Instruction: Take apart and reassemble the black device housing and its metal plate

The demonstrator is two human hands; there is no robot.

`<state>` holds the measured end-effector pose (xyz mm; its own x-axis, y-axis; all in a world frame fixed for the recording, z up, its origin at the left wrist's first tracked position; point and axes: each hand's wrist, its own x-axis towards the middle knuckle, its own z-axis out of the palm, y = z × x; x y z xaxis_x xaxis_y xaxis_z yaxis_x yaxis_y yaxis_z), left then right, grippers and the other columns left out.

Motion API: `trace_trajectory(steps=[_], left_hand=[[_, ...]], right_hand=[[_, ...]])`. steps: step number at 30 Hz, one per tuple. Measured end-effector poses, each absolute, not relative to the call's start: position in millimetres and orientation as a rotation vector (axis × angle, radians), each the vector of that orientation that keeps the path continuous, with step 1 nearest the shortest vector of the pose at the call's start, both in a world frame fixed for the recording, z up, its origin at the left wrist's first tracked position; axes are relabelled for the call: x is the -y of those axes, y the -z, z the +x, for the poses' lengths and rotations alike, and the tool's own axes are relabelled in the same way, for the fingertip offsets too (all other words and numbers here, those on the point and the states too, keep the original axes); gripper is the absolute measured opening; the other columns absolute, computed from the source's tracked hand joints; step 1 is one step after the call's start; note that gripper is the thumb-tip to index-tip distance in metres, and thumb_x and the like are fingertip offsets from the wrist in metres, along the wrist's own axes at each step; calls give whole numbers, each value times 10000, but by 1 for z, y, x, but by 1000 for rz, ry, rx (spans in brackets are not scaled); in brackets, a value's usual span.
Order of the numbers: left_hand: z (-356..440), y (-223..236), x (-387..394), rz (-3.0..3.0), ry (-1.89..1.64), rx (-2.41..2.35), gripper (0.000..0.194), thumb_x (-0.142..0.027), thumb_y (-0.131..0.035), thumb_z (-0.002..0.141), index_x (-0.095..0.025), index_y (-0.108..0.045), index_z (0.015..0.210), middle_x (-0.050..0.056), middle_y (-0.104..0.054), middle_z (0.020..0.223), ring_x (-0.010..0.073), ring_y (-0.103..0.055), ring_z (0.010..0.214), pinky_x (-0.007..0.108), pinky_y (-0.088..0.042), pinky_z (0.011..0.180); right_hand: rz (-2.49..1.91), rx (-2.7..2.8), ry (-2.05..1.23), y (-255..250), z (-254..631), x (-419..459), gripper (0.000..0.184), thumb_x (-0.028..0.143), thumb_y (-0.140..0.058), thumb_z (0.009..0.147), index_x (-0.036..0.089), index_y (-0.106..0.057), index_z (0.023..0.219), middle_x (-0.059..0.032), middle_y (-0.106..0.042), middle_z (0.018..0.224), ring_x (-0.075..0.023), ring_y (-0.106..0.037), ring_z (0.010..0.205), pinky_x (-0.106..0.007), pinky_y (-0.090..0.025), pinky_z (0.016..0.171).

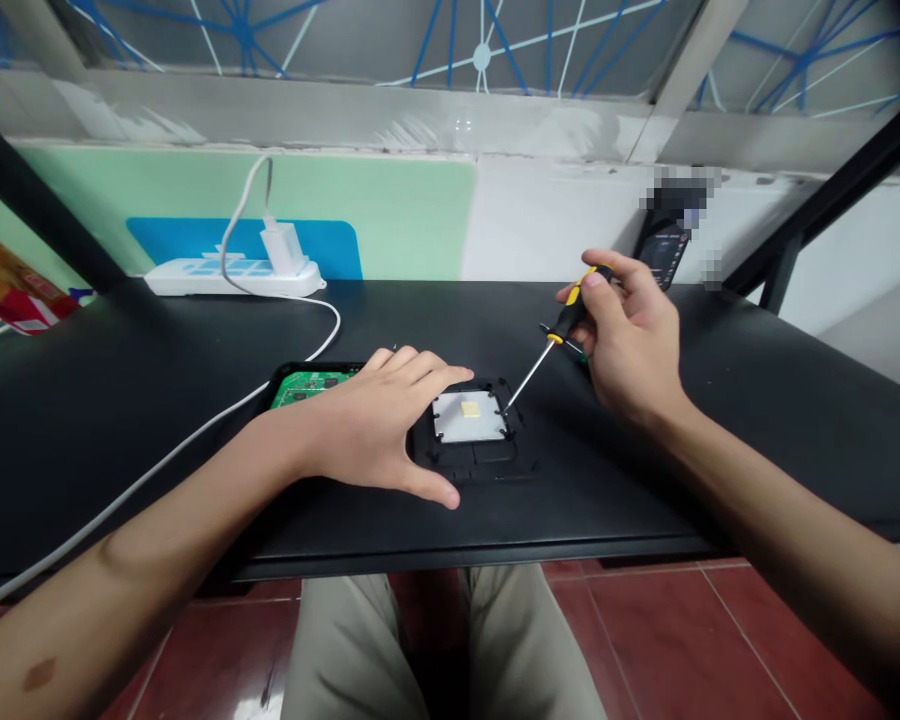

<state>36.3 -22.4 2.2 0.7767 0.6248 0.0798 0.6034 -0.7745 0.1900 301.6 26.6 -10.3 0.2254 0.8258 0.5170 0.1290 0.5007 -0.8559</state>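
Note:
My right hand (634, 325) grips a screwdriver (568, 318) with a black and yellow handle. Its thin metal shaft slants down to the left, and the tip meets the right edge of a silver metal plate (457, 426). That plate sits in a black plastic cover (487, 462) lying on the table, with a small pale yellow pad (470, 409) at its middle. Thumb and fingers spread, my left hand (390, 420) rests at the cover's left side. Behind it, partly hidden by this hand, is a green circuit board (300, 388) in a black casing.
A white power strip (232, 278) with a plugged-in charger (283, 247) lies at the back left. Its white cable (195, 452) runs across the table (615, 500) under my left arm. A phone (664, 245) leans against the wall, and a red-orange packet (19, 290) lies far left.

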Motion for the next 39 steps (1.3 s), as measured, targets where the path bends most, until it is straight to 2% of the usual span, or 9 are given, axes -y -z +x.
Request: trace_trajectory(steps=[9, 16, 25, 39], left_hand=[[37, -3, 23, 2803, -202, -1000, 1065, -786, -728, 725, -239, -324, 1545, 130, -505, 1450, 358, -471, 1252, 424, -330, 1034], [37, -4, 24, 2814, -201, -1001, 1058, -782, -728, 730, -230, -331, 1540, 131, -509, 1455, 358, -472, 1267, 416, -317, 1045], [38, -4, 24, 2823, -198, -1001, 1064, -775, -738, 729, -214, -338, 1539, 126, -513, 1445, 343, -468, 1259, 403, -307, 1047], [37, -3, 23, 2819, -206, -996, 1049, -782, -730, 724, -238, -347, 1536, 124, -515, 1443, 356, -463, 1266, 422, -308, 1044]], right_hand=[[-988, 1356, -634, 13, 300, -28, 266, 473, -665, 899, 319, -646, 1115, -19, -705, 856, -146, -641, 647, -311, -621, 548], [-1038, 1364, -650, 14, 299, -28, 348, 527, -678, 874, 307, -638, 1139, -19, -706, 857, -147, -635, 635, -322, -612, 548], [-1046, 1375, -652, 15, 299, -28, 262, 430, -663, 903, 288, -648, 1122, -16, -702, 822, -148, -616, 618, -321, -591, 532], [-1009, 1407, -628, 17, 302, -31, 273, 472, -658, 905, 323, -647, 1132, -16, -704, 855, -145, -634, 637, -311, -599, 528]])
